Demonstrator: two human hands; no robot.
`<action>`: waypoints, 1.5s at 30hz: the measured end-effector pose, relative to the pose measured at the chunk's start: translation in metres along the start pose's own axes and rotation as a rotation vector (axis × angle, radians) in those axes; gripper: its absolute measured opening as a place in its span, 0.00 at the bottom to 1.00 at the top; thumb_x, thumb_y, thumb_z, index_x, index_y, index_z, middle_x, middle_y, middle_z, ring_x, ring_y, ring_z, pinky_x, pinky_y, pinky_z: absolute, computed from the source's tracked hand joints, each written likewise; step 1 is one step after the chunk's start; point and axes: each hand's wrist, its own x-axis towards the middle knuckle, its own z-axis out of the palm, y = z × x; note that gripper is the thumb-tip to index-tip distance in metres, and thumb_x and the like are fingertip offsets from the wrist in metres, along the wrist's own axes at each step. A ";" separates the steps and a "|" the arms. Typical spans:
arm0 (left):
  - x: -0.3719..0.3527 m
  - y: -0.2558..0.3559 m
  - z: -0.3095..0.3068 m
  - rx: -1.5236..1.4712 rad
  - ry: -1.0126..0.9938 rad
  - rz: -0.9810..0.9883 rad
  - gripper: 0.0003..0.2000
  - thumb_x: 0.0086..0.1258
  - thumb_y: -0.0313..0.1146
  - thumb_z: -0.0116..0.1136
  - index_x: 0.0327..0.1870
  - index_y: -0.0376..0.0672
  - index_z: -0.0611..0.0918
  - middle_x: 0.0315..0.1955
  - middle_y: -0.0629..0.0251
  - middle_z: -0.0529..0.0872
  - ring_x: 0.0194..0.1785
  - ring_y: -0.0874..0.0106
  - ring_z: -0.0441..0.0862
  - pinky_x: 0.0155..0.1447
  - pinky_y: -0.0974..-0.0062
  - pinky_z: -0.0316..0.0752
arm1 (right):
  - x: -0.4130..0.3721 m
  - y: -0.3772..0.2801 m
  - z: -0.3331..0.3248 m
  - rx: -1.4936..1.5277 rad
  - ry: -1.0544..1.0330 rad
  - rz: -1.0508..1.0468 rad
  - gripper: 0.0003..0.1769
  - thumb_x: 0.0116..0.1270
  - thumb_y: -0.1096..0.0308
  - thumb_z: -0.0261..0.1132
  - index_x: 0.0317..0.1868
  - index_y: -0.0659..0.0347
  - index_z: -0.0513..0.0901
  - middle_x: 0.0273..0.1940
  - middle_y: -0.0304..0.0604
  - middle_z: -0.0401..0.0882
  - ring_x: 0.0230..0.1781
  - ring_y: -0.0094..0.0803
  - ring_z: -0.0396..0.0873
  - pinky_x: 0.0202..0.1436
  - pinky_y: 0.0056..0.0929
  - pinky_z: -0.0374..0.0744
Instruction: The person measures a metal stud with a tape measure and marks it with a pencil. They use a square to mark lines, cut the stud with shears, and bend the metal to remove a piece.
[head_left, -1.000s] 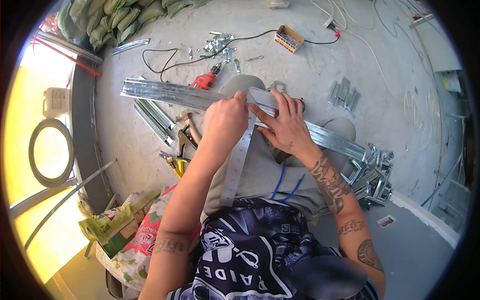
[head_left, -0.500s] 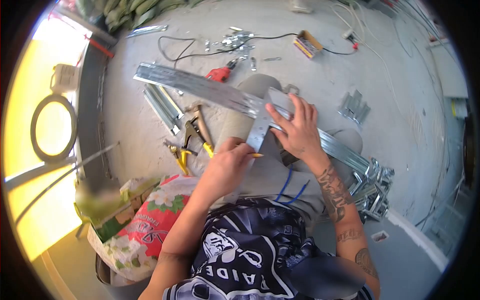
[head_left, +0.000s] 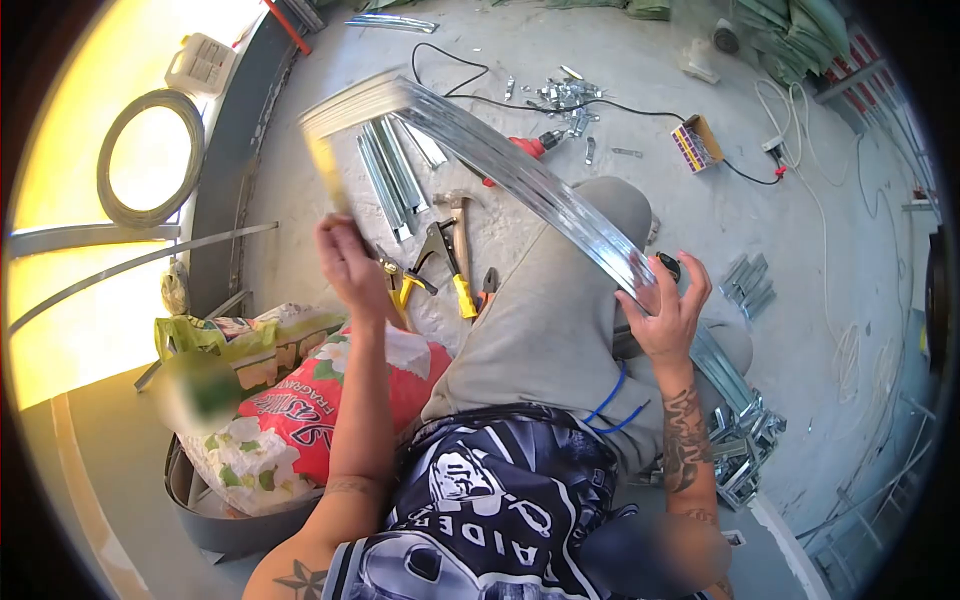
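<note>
My left hand (head_left: 350, 262) is raised at the left, closed around one leg of a blurred L-shaped square (head_left: 329, 170). That leg looks yellow; the other is pale and reaches over to the far end of a long metal channel (head_left: 520, 180). The shiny channel slants across my raised knee. My right hand (head_left: 668, 315) grips it near my lap, thumb on the near side. A small dark rounded object (head_left: 668, 265) shows by those fingers, and I cannot make out what it is. No pencil is visible now.
Beside my leg lie a hammer (head_left: 459, 235), a yellow-handled tool (head_left: 440, 255) and pliers (head_left: 487, 288). Beyond are cut channels (head_left: 392, 185), a red drill (head_left: 537, 144), metal clips (head_left: 570, 95) and a small box (head_left: 696, 145). A red floral bag (head_left: 320, 400) stands at left; metal pieces (head_left: 745, 450) lie at right.
My left hand has swung away from the channel's middle to the far left, taking the square with it. My right hand has shifted along the channel. The view has turned.
</note>
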 end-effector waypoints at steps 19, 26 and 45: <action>-0.068 -0.262 0.116 0.930 -1.099 -0.069 0.10 0.76 0.36 0.46 0.50 0.41 0.73 0.41 0.45 0.87 0.46 0.42 0.84 0.49 0.48 0.77 | 0.017 -0.012 0.000 -0.055 -0.220 0.096 0.35 0.56 0.51 0.79 0.60 0.60 0.80 0.61 0.51 0.71 0.62 0.52 0.70 0.64 0.51 0.72; -0.062 -0.264 0.113 0.923 -0.747 -0.051 0.28 0.68 0.44 0.63 0.67 0.44 0.73 0.59 0.47 0.78 0.66 0.53 0.73 0.65 0.53 0.72 | 0.009 -0.008 0.006 -0.025 -0.216 0.139 0.39 0.55 0.43 0.79 0.60 0.59 0.81 0.52 0.45 0.73 0.54 0.45 0.74 0.55 0.45 0.77; -0.032 -0.338 -0.105 0.208 -0.004 -1.037 0.23 0.61 0.47 0.64 0.42 0.32 0.83 0.32 0.57 0.85 0.35 0.61 0.84 0.37 0.59 0.79 | 0.071 -0.020 -0.049 0.281 -0.457 0.363 0.30 0.65 0.56 0.73 0.62 0.62 0.76 0.44 0.48 0.83 0.41 0.47 0.84 0.45 0.41 0.82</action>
